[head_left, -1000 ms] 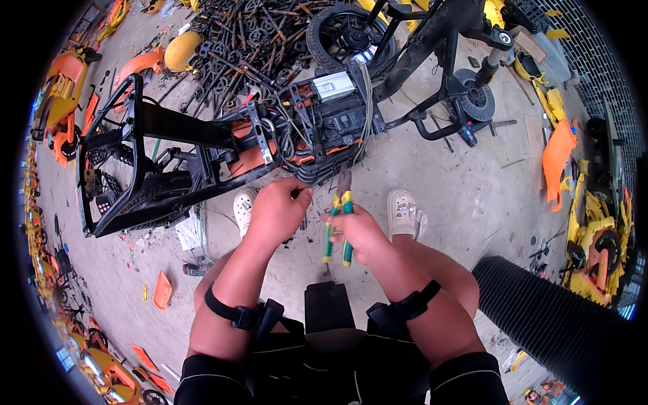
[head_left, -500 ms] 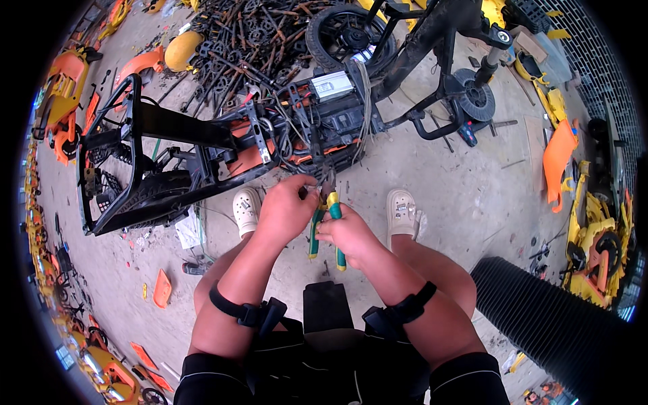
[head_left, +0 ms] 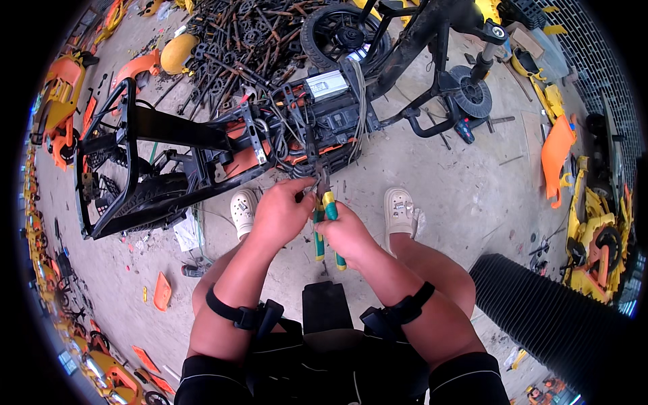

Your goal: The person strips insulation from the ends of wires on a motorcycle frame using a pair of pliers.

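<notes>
My right hand (head_left: 343,236) grips green-and-yellow pliers (head_left: 330,206), their metal jaws pointed up at the lower edge of a dismantled black scooter frame (head_left: 169,135). Beside the jaws my left hand (head_left: 283,208) is closed, thumb and forefinger pinched on something too small to make out. Bundles of cables (head_left: 358,115) hang about the frame's electronics, where a silver box (head_left: 327,84) sits on top. Whether the jaws are clamped on anything cannot be told.
A heap of rusty metal parts (head_left: 250,37) lies behind the frame, near a loose wheel (head_left: 331,37). Orange and yellow body panels (head_left: 557,152) line both sides. A cordless drill (head_left: 464,130) lies at right. A large black ribbed tube (head_left: 540,317) is beside my right leg.
The pliers have moved left and their jaws now sit beside my left fingertips. My left hand has moved slightly and stays closed. The scooter frame shows slightly shifted in the view.
</notes>
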